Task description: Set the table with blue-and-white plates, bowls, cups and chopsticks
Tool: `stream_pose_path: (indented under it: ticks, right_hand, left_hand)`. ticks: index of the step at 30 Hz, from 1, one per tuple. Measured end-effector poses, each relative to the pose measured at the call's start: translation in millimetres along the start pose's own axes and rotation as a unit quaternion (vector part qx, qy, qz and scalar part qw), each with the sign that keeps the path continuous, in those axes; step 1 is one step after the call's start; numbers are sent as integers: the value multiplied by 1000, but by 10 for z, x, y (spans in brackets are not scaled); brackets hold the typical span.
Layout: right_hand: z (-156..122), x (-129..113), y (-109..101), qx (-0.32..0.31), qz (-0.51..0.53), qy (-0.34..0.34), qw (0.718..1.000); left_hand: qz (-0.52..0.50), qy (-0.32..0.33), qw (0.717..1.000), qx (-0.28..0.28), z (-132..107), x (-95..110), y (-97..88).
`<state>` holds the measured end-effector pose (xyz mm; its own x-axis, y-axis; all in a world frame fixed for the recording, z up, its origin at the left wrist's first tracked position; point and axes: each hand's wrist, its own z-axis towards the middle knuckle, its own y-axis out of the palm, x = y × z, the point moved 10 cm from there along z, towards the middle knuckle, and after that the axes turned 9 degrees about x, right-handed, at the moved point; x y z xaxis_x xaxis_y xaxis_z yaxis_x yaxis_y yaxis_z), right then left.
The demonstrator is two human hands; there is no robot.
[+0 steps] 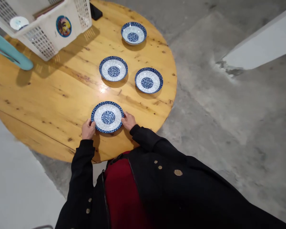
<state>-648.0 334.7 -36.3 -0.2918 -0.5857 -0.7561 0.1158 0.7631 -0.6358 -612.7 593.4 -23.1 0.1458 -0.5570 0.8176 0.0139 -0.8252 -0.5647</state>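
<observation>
A blue-and-white patterned plate (107, 117) is at the near side of the round wooden table, between my two hands. My left hand (88, 129) grips its left rim, thumb on the upper edge. On the opposite rim my right hand (128, 121) pinches the plate the same way. Whether the plate rests on the wood or is slightly raised, I cannot tell. Beyond it stand three matching dishes: one in the middle (113, 68), one to the right (149, 80) and one farther back (133, 33).
A white plastic basket (50, 35) with a round sticker stands at the back left, a white dish (19, 23) inside. A light-blue curved object (16, 54) juts in from the left. Behind the basket lies a dark flat object (95, 12). The wooden table (50, 108) has a rounded edge.
</observation>
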Motion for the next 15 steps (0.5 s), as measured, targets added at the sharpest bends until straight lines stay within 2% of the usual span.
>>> stream_pose_path:
  ticks: [5, 11, 15]
  right_hand:
    - [-26, 0, 3, 3, -2, 14, 1000]
    - [-99, 65, -38, 43, 41, 15, 998]
    - [-130, 111, -10, 42, 69, 7, 997]
  left_hand:
    - [6, -8, 1000, 2, 49, -36, -49]
    - [-31, -43, 998, -14, -25, -116, -34]
    - [0, -13, 1000, 3, -37, -18, -51]
